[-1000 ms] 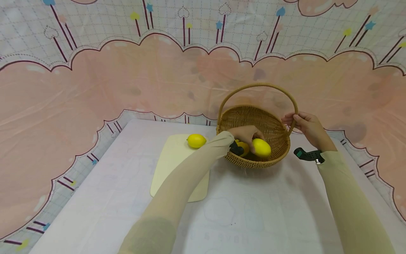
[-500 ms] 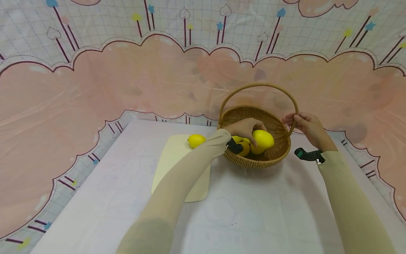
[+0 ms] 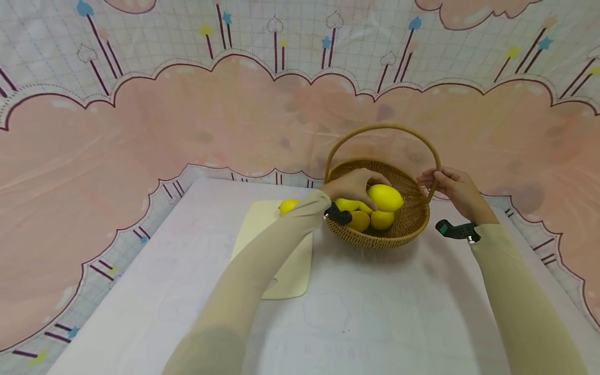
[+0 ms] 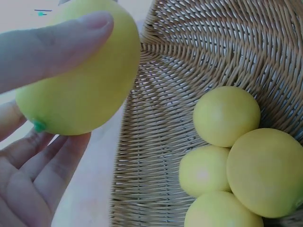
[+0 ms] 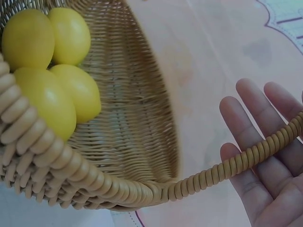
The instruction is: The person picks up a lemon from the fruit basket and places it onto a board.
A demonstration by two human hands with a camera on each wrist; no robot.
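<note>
In the head view my left hand [image 3: 352, 186] pinches a yellow lemon [image 3: 385, 198] above the basket, the thumb on its near side. The left wrist view shows that lemon [image 4: 90, 90] large, with a green tip and a thumb across it. Below lie several yellow fruits [image 3: 382, 220] inside the wicker basket [image 3: 408, 182], one of a deeper orange tone. My right hand [image 3: 452, 187] holds the right side of the basket's arched handle [image 5: 213, 175], with the thumb on the near side and the fingers extended behind.
Left of the basket, a cream cutting board [image 3: 290, 276] lies on the white table [image 3: 375, 323]. Another lemon [image 3: 287, 207] rests at its far end, partly behind my left sleeve. A patterned cloth [image 3: 234, 120] hangs behind the table.
My left hand has lifted the lemon up from among the fruits, exposing the ones beneath. My right hand and the basket have stayed in place.
</note>
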